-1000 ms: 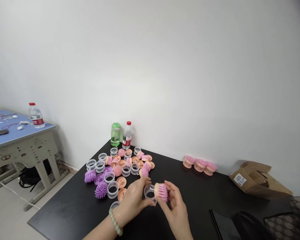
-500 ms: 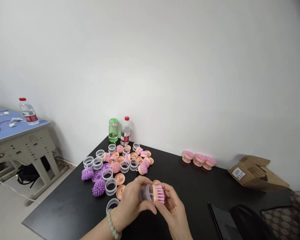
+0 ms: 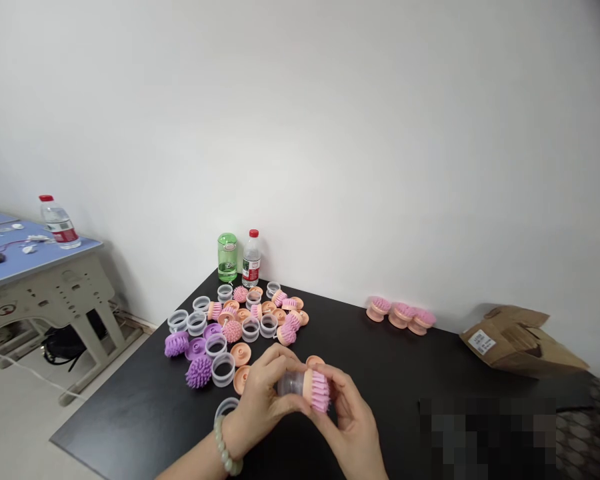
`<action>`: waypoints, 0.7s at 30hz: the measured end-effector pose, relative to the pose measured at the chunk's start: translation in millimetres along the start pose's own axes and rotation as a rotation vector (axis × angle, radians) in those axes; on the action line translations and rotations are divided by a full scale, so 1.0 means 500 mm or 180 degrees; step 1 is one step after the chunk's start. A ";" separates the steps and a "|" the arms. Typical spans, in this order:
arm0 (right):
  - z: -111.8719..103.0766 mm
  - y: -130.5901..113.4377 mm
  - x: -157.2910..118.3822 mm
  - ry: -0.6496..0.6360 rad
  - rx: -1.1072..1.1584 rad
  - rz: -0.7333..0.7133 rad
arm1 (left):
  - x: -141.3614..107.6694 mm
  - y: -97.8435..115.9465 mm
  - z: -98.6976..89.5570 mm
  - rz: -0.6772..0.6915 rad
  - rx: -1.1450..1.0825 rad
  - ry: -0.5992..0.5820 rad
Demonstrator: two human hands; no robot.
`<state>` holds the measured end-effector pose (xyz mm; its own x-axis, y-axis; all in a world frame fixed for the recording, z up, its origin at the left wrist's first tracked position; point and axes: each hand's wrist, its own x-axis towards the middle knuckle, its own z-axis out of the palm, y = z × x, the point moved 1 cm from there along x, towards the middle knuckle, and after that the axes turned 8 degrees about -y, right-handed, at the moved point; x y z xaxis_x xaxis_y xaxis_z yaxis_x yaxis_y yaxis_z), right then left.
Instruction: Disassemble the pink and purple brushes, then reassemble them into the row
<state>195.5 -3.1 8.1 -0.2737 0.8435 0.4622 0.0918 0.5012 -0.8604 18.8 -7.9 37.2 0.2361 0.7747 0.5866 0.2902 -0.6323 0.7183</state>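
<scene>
Between my hands is a pink bristle brush head [image 3: 319, 391] on a peach base, pressed against a clear plastic ring [image 3: 291, 383]. My left hand [image 3: 265, 390], with a beaded bracelet at the wrist, grips the clear ring. My right hand [image 3: 350, 420] closes its fingers around the bristle side. Just behind them a peach cap [image 3: 315, 361] lies on the black table [image 3: 145, 413], partly hidden by my fingers. To the left spread several loose parts: clear rings [image 3: 223, 370], peach caps [image 3: 241, 354], purple brush heads [image 3: 199, 372] and pink brush heads [image 3: 287, 333].
Three pink brushes on peach bases [image 3: 401, 315] stand in a row by the wall. An open cardboard box [image 3: 525, 340] sits at the right. A green bottle [image 3: 227, 257] and a water bottle [image 3: 251, 259] stand at the back corner. A blue desk [image 3: 25, 257] is farther left.
The gap between the clear ring and the peach brush base has closed; they now sit together. Both hands stay in nearly the same place. The view has shifted slightly.
</scene>
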 end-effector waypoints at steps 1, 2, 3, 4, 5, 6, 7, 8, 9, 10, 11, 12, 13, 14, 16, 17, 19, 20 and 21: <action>0.001 0.002 -0.001 -0.0007 -0.0055 -0.0036 | -0.001 0.000 0.000 -0.0100 -0.0010 -0.0013; 0.002 0.004 -0.002 -0.0025 -0.0115 -0.0086 | -0.002 -0.001 0.000 -0.0214 -0.0024 -0.0018; 0.003 0.007 -0.003 -0.0045 -0.0176 -0.0148 | -0.003 -0.003 0.001 -0.0324 -0.0044 -0.0014; 0.004 0.009 -0.004 -0.0054 -0.0234 -0.0209 | -0.004 -0.006 0.001 -0.0408 -0.0070 -0.0008; 0.004 0.011 -0.005 -0.0049 -0.0277 -0.0254 | -0.004 -0.009 0.002 -0.0450 -0.0091 0.0001; 0.004 0.013 -0.005 -0.0041 -0.0294 -0.0261 | -0.005 -0.013 0.004 -0.0448 -0.0100 0.0002; 0.005 0.013 -0.004 -0.0031 -0.0269 -0.0216 | -0.005 -0.016 0.005 -0.0402 -0.0091 0.0003; 0.005 0.012 -0.003 -0.0029 -0.0196 -0.0118 | -0.005 -0.018 0.007 -0.0321 -0.0066 0.0004; 0.005 0.010 -0.001 -0.0038 -0.0068 0.0021 | -0.005 -0.019 0.009 -0.0216 -0.0021 -0.0007; 0.006 0.007 0.001 -0.0057 0.0107 0.0192 | -0.006 -0.019 0.010 -0.0092 0.0048 -0.0025; 0.006 0.004 0.004 -0.0084 0.0310 0.0367 | -0.006 -0.018 0.011 0.0042 0.0135 -0.0059; 0.007 0.000 0.007 -0.0116 0.0523 0.0523 | -0.007 -0.015 0.012 0.0175 0.0219 -0.0110; 0.008 -0.004 0.010 -0.0139 0.0730 0.0643 | -0.007 -0.012 0.013 0.0295 0.0287 -0.0165; 0.009 -0.008 0.012 -0.0159 0.0917 0.0730 | -0.008 -0.008 0.013 0.0385 0.0327 -0.0234; 0.011 -0.014 0.015 -0.0213 0.1231 0.0822 | -0.010 -0.002 0.012 0.0476 0.0330 -0.0338; 0.013 -0.015 0.016 -0.0240 0.1368 0.0839 | -0.010 0.000 0.012 0.0457 0.0301 -0.0358; 0.014 -0.015 0.016 -0.0218 0.1588 0.0835 | -0.010 0.001 0.010 0.0290 0.0211 -0.0345; 0.014 -0.014 0.015 -0.0158 0.1653 0.0811 | -0.009 0.001 0.009 0.0171 0.0162 -0.0323; 0.013 -0.012 0.014 -0.0067 0.1682 0.0778 | -0.008 0.000 0.007 0.0040 0.0118 -0.0306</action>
<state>186.9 -1.6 15.0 -0.3242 0.9158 0.2369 -0.3341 0.1234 -0.9344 21.2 -10.8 33.7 0.3273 0.7643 0.5556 0.3203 -0.6430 0.6957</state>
